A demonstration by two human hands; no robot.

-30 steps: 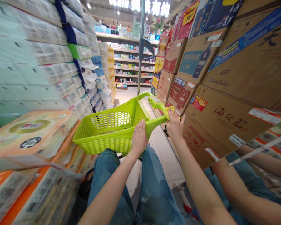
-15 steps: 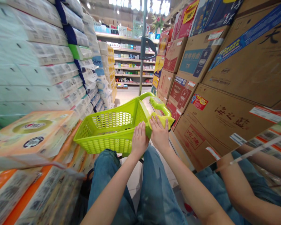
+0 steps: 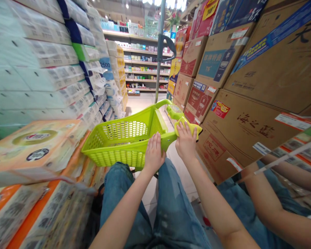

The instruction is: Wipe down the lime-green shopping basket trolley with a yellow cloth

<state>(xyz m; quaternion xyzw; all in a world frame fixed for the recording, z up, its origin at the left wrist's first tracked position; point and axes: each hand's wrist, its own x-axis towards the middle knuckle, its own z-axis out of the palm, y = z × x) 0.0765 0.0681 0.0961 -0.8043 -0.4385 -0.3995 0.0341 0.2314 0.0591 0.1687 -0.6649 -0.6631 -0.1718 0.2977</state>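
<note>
A lime-green shopping basket (image 3: 119, 155) with perforated sides stands in front of my knees, its handle end toward the right. My left hand (image 3: 154, 152) rests on the near rim, its fingers stretched forward along the basket. In my right hand (image 3: 186, 140) is a yellow cloth (image 3: 196, 130), pressed against the outer part of the green handle. The cloth hides the surface beneath it.
Stacked tissue packs (image 3: 54, 55) rise on the left, with an orange pack (image 3: 36, 148) lower down. Cartons (image 3: 251, 121) line the right. A grey pole (image 3: 158, 76) stands behind the basket; stocked shelves (image 3: 145, 62) are beyond.
My right hand and the yellow cloth have moved right, outward along the handle, uncovering the part nearer the basket. My left hand stays on the rim.
</note>
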